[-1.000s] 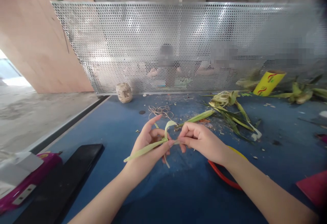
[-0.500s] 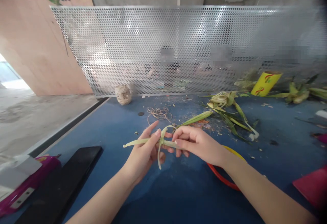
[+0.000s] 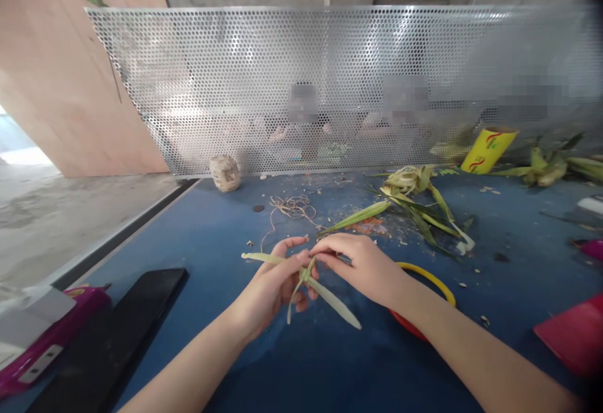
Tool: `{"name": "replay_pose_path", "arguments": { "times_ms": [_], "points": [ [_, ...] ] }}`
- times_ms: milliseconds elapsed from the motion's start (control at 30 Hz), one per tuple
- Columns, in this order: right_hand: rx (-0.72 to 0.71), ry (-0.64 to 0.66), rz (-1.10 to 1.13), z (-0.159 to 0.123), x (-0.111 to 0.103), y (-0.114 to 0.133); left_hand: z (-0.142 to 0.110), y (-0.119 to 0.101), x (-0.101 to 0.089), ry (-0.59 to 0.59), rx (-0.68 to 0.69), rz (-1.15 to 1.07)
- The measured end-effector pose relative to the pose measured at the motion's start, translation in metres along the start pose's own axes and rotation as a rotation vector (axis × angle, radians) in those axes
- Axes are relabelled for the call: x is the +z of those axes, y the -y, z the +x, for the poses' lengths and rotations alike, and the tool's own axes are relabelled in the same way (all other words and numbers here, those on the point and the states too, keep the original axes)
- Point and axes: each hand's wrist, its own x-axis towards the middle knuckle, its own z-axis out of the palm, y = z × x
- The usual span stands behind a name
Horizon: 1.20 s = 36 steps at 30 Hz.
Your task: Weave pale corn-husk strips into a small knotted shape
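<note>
Pale green strips of corn husk cross and are wound together in a small knot above the table. My left hand pinches the husk beside the knot between thumb and fingers; one tail sticks out to the left past the hand, and a thin end hangs down. With fingertips pressed together, my right hand grips a short upper end of the husk at the knot. A broad pointed tail slants down to the right, free of both hands. The left hand's lower fingers are partly hidden behind the husk.
Behind the hands on the blue table lie tangled string and a heap of husks. A yellow ring and red rim sit under my right forearm. A black phone lies left. A perforated metal screen stands behind.
My right hand has let go of the broad right tail and moved up to a short end at the knot. The broad tail now slants downward. The view shifted slightly.
</note>
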Motion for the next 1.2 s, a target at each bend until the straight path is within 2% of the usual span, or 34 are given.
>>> {"name": "replay_pose_path", "arguments": {
  "times_ms": [167,300,500,733,1200],
  "points": [
    [0.087,-0.017,0.034,-0.0021,-0.0012,0.0012,-0.0004,-0.0023,0.0037,-0.17,0.053,0.168],
    [0.193,0.045,0.173,-0.0014,-0.005,0.0028,-0.0012,-0.003,0.0015,-0.071,0.034,0.154],
    [0.253,0.053,0.32,0.0004,-0.0082,0.0014,-0.0024,-0.0022,-0.0022,0.073,0.024,0.054],
    [0.272,0.064,0.398,0.0006,-0.0055,-0.0009,-0.0012,-0.0027,-0.0036,0.017,-0.032,0.037],
    [0.254,0.068,0.701,0.0016,-0.0089,-0.0003,-0.0053,-0.0022,-0.0039,0.119,0.018,0.02]
  ]
}}
